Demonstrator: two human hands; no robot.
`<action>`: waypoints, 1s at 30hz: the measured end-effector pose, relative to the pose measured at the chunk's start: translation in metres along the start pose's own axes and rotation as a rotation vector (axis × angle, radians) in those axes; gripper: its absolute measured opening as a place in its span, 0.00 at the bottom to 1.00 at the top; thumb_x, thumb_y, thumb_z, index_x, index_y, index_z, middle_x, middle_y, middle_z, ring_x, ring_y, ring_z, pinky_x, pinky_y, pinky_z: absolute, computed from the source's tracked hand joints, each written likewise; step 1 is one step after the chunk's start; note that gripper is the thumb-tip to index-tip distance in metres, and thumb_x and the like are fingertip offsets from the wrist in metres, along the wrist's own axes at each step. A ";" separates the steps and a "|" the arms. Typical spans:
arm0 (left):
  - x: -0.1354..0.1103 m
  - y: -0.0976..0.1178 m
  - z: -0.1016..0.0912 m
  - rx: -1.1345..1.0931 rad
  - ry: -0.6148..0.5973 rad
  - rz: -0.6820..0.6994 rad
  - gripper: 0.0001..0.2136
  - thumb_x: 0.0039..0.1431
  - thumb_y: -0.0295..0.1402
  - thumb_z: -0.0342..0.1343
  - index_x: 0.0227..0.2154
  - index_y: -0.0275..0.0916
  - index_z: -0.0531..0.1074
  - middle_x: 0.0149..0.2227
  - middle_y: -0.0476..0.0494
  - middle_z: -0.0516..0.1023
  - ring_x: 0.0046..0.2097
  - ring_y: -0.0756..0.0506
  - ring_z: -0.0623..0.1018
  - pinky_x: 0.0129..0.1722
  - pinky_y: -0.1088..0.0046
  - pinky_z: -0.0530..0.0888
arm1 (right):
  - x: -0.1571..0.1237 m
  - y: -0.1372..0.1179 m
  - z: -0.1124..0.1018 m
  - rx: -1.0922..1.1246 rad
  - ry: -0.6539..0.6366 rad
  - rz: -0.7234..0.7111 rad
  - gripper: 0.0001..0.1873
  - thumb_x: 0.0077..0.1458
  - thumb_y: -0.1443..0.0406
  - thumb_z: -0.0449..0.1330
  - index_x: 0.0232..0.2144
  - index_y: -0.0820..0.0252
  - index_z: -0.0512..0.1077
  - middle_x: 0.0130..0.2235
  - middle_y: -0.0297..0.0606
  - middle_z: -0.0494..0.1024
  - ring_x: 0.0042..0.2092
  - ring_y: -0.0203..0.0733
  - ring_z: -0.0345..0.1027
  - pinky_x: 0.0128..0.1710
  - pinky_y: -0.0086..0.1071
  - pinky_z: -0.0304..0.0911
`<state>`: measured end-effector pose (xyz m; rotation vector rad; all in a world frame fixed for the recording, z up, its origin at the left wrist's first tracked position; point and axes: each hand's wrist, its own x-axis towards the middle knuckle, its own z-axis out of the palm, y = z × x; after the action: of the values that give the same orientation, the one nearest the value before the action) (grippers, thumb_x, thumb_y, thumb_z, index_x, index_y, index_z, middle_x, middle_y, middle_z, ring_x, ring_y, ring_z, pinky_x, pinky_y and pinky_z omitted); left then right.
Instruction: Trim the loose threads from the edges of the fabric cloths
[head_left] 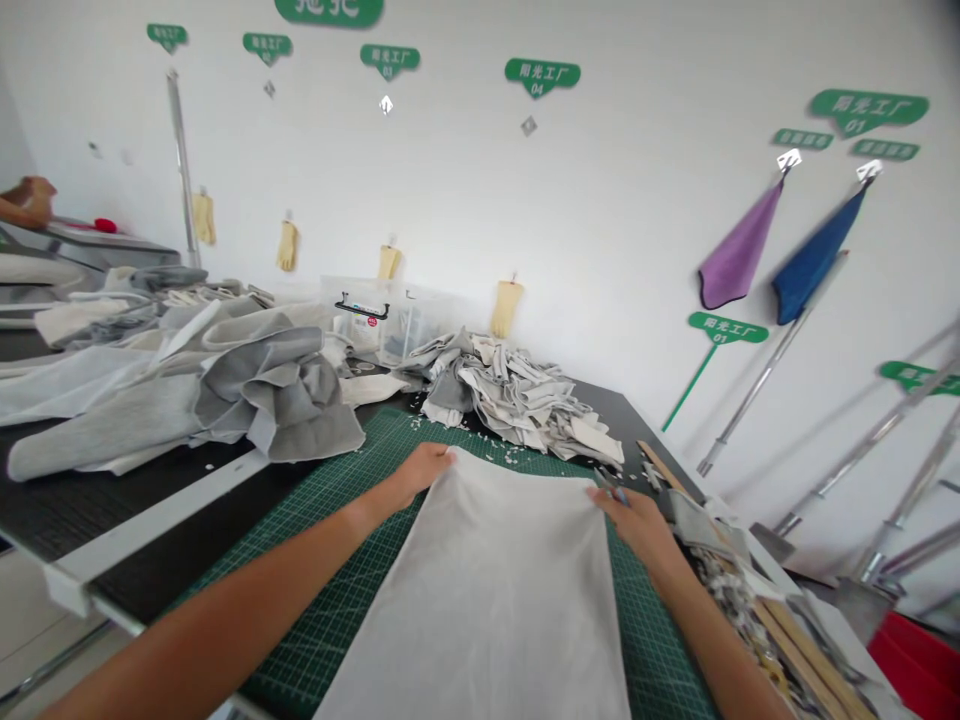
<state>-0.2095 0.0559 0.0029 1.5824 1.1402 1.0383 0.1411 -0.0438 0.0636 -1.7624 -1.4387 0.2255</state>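
Observation:
A long piece of pale grey-white cloth (517, 590) stretches from the cutting mat toward me, its far edge pulled between my hands. My left hand (427, 470) pinches the far left corner. At the far right corner, my right hand (630, 515) is closed on the cloth. A small tool, perhaps scissors (619, 495), with a dark tip and a bluish part, shows at the right fingers; most of it is hidden by the hand. Beneath the cloth lies a green gridded cutting mat (300, 570).
Grey and white cloths (255, 390) are heaped at the left. Behind the mat are a pile of cut scraps (517, 390) and a clear plastic box (360, 315). Wooden strips and scraps (787, 630) line the right side. Another person's hands (30, 200) show far left.

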 end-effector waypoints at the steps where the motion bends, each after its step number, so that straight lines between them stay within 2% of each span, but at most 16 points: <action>1: 0.005 -0.012 0.003 0.031 0.028 -0.008 0.17 0.55 0.46 0.56 0.28 0.33 0.74 0.26 0.46 0.75 0.31 0.46 0.72 0.30 0.73 0.65 | 0.002 0.012 0.009 -0.034 -0.064 -0.005 0.20 0.49 0.48 0.61 0.22 0.59 0.72 0.24 0.39 0.74 0.27 0.43 0.66 0.27 0.32 0.56; 3: 0.015 -0.025 0.007 0.080 0.093 0.003 0.14 0.55 0.43 0.55 0.29 0.34 0.73 0.28 0.46 0.76 0.31 0.47 0.72 0.30 0.73 0.65 | 0.005 0.024 0.023 -0.111 -0.139 -0.007 0.19 0.52 0.49 0.57 0.27 0.57 0.74 0.28 0.39 0.76 0.31 0.44 0.69 0.30 0.32 0.58; 5: 0.021 -0.029 0.009 0.092 0.131 0.036 0.14 0.56 0.42 0.54 0.31 0.34 0.73 0.30 0.45 0.76 0.32 0.47 0.73 0.31 0.74 0.66 | 0.006 0.020 0.031 -0.181 -0.169 -0.018 0.19 0.55 0.49 0.54 0.31 0.56 0.74 0.30 0.38 0.77 0.33 0.45 0.70 0.32 0.32 0.57; 9: 0.024 -0.027 0.019 0.040 0.097 0.125 0.16 0.58 0.45 0.53 0.33 0.35 0.74 0.32 0.45 0.77 0.34 0.47 0.73 0.33 0.74 0.68 | 0.000 -0.022 0.051 -0.164 -0.249 -0.092 0.21 0.60 0.47 0.51 0.34 0.54 0.74 0.36 0.38 0.78 0.37 0.46 0.71 0.35 0.32 0.57; 13: 0.017 -0.027 0.026 0.056 0.065 0.218 0.18 0.61 0.47 0.51 0.34 0.35 0.76 0.32 0.45 0.77 0.35 0.47 0.74 0.35 0.74 0.69 | -0.008 -0.061 0.090 -0.026 -0.324 -0.152 0.26 0.66 0.46 0.42 0.36 0.52 0.73 0.41 0.36 0.79 0.43 0.47 0.71 0.41 0.34 0.58; 16: 0.012 -0.028 0.025 0.059 0.013 0.300 0.18 0.63 0.45 0.50 0.35 0.35 0.77 0.35 0.44 0.79 0.37 0.46 0.75 0.38 0.73 0.70 | -0.015 -0.070 0.123 0.012 -0.294 -0.188 0.27 0.68 0.47 0.39 0.36 0.52 0.72 0.40 0.37 0.78 0.42 0.46 0.71 0.41 0.34 0.58; 19: 0.009 -0.025 0.023 0.030 -0.050 0.320 0.17 0.63 0.44 0.52 0.40 0.34 0.78 0.39 0.41 0.81 0.41 0.45 0.77 0.42 0.72 0.71 | -0.025 -0.067 0.146 0.005 -0.218 -0.272 0.25 0.69 0.49 0.38 0.37 0.53 0.69 0.39 0.37 0.77 0.40 0.45 0.71 0.39 0.33 0.59; 22: 0.005 -0.021 0.023 0.050 -0.089 0.326 0.18 0.63 0.43 0.52 0.43 0.34 0.78 0.40 0.41 0.81 0.41 0.45 0.77 0.44 0.72 0.71 | -0.033 -0.062 0.154 -0.006 -0.193 -0.324 0.23 0.70 0.50 0.38 0.38 0.53 0.67 0.39 0.39 0.76 0.40 0.45 0.70 0.38 0.33 0.58; 30: 0.000 -0.021 0.022 0.155 -0.106 0.381 0.18 0.65 0.43 0.50 0.38 0.35 0.79 0.37 0.43 0.81 0.40 0.46 0.77 0.42 0.74 0.70 | -0.037 -0.061 0.150 -0.054 -0.204 -0.335 0.24 0.70 0.49 0.37 0.35 0.54 0.65 0.36 0.37 0.74 0.38 0.44 0.69 0.36 0.33 0.55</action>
<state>-0.1925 0.0554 -0.0225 2.0071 0.8822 1.1126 -0.0054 -0.0049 -0.0038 -1.5443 -1.8762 0.1939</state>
